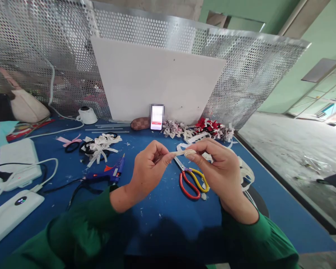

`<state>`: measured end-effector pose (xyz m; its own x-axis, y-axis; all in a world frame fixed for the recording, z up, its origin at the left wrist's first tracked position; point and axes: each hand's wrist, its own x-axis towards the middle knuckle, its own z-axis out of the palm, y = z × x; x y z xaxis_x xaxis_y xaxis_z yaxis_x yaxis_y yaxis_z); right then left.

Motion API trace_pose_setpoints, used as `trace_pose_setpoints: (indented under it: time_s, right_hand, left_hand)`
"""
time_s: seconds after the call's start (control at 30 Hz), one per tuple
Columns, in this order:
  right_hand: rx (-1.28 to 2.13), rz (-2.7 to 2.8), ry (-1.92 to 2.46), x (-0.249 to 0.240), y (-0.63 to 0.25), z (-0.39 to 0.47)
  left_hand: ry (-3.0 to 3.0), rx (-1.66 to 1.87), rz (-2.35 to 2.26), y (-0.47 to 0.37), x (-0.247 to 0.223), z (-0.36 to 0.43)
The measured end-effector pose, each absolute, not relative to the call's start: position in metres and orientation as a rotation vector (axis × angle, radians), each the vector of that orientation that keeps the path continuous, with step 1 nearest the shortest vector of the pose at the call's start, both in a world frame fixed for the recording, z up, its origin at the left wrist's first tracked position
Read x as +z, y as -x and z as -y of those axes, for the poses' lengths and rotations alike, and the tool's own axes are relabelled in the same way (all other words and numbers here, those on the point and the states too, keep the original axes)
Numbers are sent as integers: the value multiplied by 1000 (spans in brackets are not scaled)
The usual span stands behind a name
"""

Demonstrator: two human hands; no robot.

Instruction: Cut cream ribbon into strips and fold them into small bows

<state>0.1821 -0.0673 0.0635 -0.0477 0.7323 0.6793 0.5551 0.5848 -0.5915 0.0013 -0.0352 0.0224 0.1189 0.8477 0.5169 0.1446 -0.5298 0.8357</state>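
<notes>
A cream ribbon (179,152) is stretched between my two hands above the blue table. My left hand (149,170) pinches its left end between thumb and forefinger. My right hand (220,168) pinches the thicker, folded or rolled part at the other end. Below and between the hands lie scissors (190,185) with one red and one yellow handle, blades pointing away from me. Loose cream ribbon (246,173) lies beside and partly behind my right hand. To the left of my left hand is a blue glue gun (114,171).
White ribbon bows (102,145) with black bands lie at the left. Red, white and grey bows (210,127) are heaped at the back. A lit phone (156,116) leans against a white board (159,78). Power banks (12,216) and cables occupy the left edge.
</notes>
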Motion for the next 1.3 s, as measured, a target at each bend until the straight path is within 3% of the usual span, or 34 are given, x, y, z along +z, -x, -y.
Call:
trace_pose_setpoints:
  time_s: [0.57, 1.03, 1.3]
  right_hand:
    - [339, 1850, 980, 57, -174, 69]
    - [181, 1689, 975, 48, -167, 67]
    - [256, 1660, 1014, 47, -170, 65]
  left_hand:
    - [-1740, 1502, -963, -5, 25, 39]
    - [-1685, 1526, -870, -7, 25, 43]
    - [-1941, 1620, -819, -4, 25, 43]
